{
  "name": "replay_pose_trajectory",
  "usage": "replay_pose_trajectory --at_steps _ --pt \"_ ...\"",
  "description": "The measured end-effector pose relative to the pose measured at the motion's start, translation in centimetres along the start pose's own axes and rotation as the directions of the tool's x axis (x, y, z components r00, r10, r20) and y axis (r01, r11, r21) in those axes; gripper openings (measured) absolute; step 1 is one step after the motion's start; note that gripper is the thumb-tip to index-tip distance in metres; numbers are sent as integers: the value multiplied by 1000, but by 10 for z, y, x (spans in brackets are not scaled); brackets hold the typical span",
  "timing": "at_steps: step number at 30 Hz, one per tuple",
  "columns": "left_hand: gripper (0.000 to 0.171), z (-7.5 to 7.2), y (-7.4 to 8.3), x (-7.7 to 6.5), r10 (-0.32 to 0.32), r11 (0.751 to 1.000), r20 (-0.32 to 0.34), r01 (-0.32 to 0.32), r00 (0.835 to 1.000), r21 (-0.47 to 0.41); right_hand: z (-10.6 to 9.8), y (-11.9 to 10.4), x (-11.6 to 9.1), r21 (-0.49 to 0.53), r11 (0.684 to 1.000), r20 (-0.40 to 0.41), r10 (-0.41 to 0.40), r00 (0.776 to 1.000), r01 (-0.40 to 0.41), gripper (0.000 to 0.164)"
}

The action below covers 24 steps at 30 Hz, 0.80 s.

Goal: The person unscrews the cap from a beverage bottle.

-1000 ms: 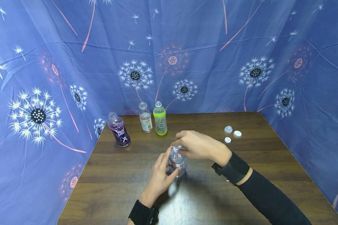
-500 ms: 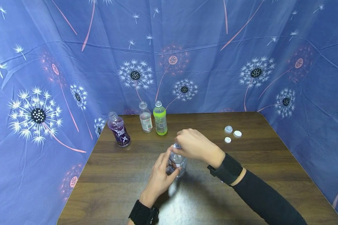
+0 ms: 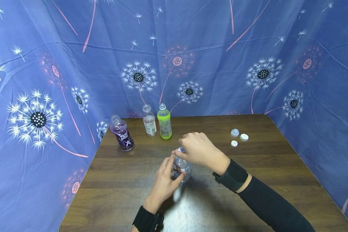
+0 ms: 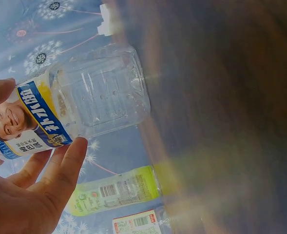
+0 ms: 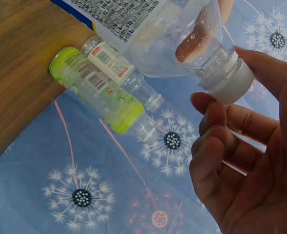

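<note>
A clear plastic bottle [image 3: 183,167] stands upright on the table in front of me, with a blue, yellow and white label [image 4: 38,114]. My left hand [image 3: 164,182] holds it round the label, thumb on one side and fingers on the other. At the top, my right hand [image 3: 201,149] pinches the white screw cap [image 5: 233,84] between thumb and index finger. That cap sits on the bottle's neck [image 5: 214,68]; its other fingers curl loosely below in the right wrist view. Water drops cling inside the bottle's shoulder.
Behind and to the left stand three uncapped bottles: a purple one [image 3: 122,134], a clear one with a white label [image 3: 149,121] and a green-banded one [image 3: 164,122]. Three loose caps [image 3: 244,137] lie at the right rear. A blue dandelion-print cloth [image 3: 220,80] hangs round the table [image 3: 119,193].
My right hand has shifted slightly left and its wrist has turned about the cap. The left hand keeps its grip, and the bottle stays in place.
</note>
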State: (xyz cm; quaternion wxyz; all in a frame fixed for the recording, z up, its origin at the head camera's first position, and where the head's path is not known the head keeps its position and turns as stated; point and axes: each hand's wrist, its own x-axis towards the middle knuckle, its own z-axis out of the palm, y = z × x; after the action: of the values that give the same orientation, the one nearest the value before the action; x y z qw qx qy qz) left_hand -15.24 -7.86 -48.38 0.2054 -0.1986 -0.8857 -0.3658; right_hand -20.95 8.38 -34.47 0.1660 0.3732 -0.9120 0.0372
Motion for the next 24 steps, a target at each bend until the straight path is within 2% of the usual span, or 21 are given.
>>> replay_pose_trajectory --at_steps 3,6,10,15,20,24 --pt "74 -1 -1 -1 10 1000 -8 -10 1000 -4 -2 2 -1 73 996 5 -54 999 53 36" --pt "78 -1 -1 -1 1 1000 3 -1 1000 -15 -5 4 -2 159 978 36 -139 990 131 33" --pt "86 -1 -2 -3 2 1000 19 -2 1000 -27 -11 9 -6 236 947 91 -244 966 217 36" --pt "86 -1 -2 -4 4 1000 13 -4 1000 -20 -18 15 -9 285 908 82 -341 936 306 39" --pt "84 -1 -1 -2 -32 999 23 33 999 -7 -21 18 -8 319 877 63 -399 915 361 38" --pt "83 -1 0 0 -25 1000 24 25 999 -4 -22 18 -8 313 884 70 -387 919 348 34"
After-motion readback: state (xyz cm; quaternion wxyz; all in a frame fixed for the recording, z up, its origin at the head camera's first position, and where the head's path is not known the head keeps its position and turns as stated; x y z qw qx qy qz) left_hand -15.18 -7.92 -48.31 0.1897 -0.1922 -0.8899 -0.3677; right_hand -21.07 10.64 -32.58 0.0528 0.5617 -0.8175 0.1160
